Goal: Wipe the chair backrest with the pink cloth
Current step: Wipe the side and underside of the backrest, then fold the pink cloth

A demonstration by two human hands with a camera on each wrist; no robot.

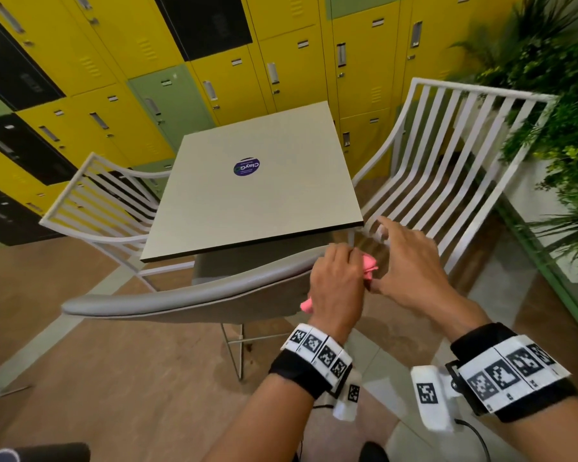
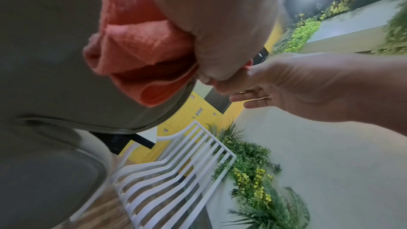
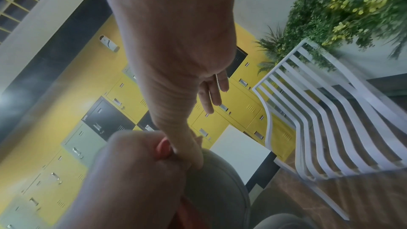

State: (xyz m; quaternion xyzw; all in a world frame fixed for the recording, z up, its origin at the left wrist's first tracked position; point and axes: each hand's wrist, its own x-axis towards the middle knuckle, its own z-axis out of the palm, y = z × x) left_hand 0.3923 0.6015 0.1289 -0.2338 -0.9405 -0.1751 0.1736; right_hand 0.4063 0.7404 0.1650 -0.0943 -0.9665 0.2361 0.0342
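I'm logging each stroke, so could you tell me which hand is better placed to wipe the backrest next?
Left. The left hand grips the pink cloth against the grey backrest; the right hand is open beside it.

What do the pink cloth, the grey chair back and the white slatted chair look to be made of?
Pink cloth: soft, fuzzy, probably microfibre or terry; it folds limply.
Grey chair back: matte, with a seam along the edge, likely padded fabric or vinyl.
White chair: thin, rigid curved slats, probably painted metal.

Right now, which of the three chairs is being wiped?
The grey padded chair nearest the camera; the left hand presses the pink cloth on its backrest. The others are white slatted.
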